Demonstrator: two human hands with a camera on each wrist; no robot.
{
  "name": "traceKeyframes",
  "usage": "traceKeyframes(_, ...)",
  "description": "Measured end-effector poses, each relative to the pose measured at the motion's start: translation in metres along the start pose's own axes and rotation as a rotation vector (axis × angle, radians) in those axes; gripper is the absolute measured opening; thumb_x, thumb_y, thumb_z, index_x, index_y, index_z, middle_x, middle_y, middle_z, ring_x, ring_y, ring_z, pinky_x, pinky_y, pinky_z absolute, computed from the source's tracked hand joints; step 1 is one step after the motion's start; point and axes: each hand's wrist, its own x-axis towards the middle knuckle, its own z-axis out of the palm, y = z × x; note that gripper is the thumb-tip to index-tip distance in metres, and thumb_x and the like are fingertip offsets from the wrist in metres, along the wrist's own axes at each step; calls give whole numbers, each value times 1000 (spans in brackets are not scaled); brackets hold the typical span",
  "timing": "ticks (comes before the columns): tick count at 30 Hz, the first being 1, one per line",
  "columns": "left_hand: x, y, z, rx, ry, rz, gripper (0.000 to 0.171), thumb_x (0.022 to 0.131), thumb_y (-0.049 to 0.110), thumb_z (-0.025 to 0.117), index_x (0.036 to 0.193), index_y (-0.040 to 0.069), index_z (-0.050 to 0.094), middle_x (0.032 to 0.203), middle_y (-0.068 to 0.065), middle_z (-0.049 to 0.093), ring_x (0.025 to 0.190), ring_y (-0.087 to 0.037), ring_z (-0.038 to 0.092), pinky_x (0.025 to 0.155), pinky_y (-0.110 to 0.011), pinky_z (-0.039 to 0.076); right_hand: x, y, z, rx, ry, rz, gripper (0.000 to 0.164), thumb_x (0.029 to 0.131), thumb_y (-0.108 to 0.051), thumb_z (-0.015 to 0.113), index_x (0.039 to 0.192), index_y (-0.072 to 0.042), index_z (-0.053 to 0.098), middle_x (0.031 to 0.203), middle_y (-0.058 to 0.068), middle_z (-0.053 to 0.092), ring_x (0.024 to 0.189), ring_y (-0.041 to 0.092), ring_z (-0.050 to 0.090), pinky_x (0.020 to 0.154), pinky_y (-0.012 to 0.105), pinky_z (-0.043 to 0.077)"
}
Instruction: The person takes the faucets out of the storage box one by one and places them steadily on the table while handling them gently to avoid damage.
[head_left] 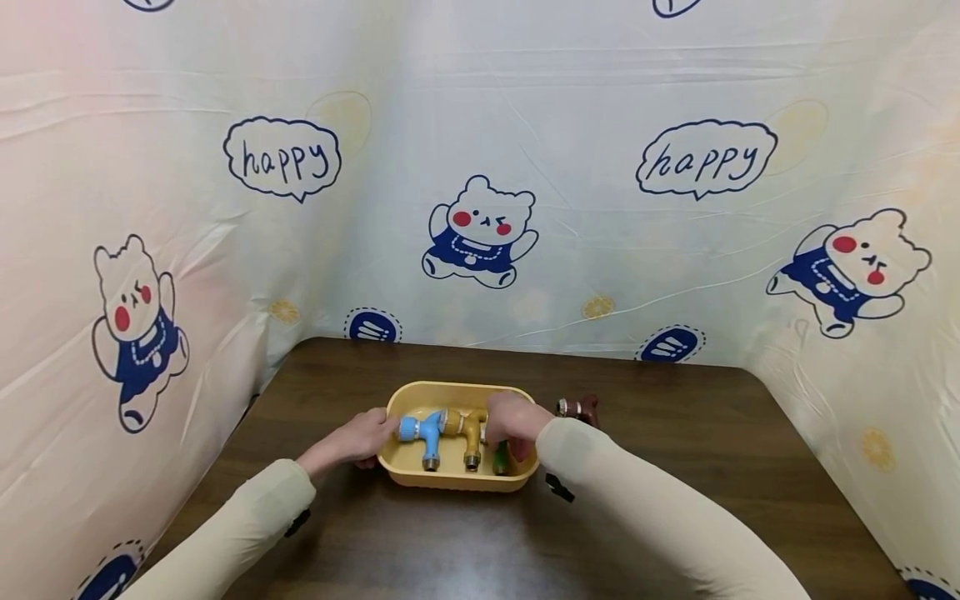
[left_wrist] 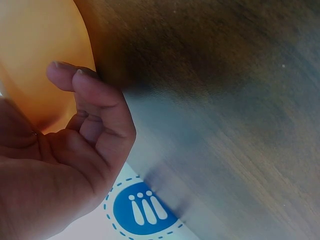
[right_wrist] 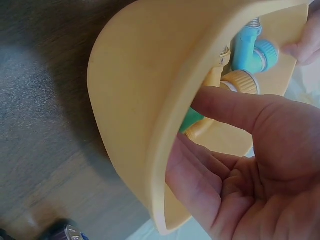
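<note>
A yellow plastic tub (head_left: 431, 482) stands on the table with several toy-like taps inside. The left hand (head_left: 367, 435) grips its left end, thumb at the rim and fingers curled against the outer wall (left_wrist: 45, 45). Inside the tub lie a blue tap (head_left: 431, 432) and, right of it, a mustard-yellow tap (head_left: 472, 435), both with metal spouts toward the near side. At the right end, the right hand (head_left: 513, 418) reaches in over the rim and holds a green tap (head_left: 501, 460) between thumb and fingers. Much of the green tap is hidden by that hand (right_wrist: 250, 155).
A dark red tap (head_left: 588, 409) lies on the brown wooden table (head_left: 675, 467) just right of the tub, partly behind the right forearm. Printed fabric (head_left: 480, 100) with bears and "happy" lettering hangs behind the table and along both sides.
</note>
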Motion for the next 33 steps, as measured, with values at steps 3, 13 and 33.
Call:
traceKeyframes(3, 1, 0, 0, -3, -5, 3, 29, 108, 22, 40, 99, 1, 58, 70, -12, 61, 49, -18, 55, 43, -28, 47, 0, 0, 1, 4, 4, 4, 17, 89, -8, 78, 81, 2, 66, 71, 18, 73, 68, 29, 76, 66, 39, 64)
traceKeyframes(13, 66, -78, 16, -24, -61, 83, 41, 110, 40, 40, 104, 4, 58, 72, -12, 63, 51, -25, 62, 43, -39, 53, 0, 0, 2, -7, 9, 7, 16, 87, -4, 80, 81, 2, 66, 70, 17, 71, 64, 27, 75, 60, 36, 63)
traceKeyframes(33, 48, -61, 8, -3, -64, 137, 43, 112, 38, 36, 99, 2, 55, 68, -10, 60, 49, -21, 59, 42, -36, 51, 1, -1, 5, -62, 20, 16, 16, 84, -3, 81, 78, 0, 66, 63, 14, 68, 52, 23, 70, 47, 31, 57)
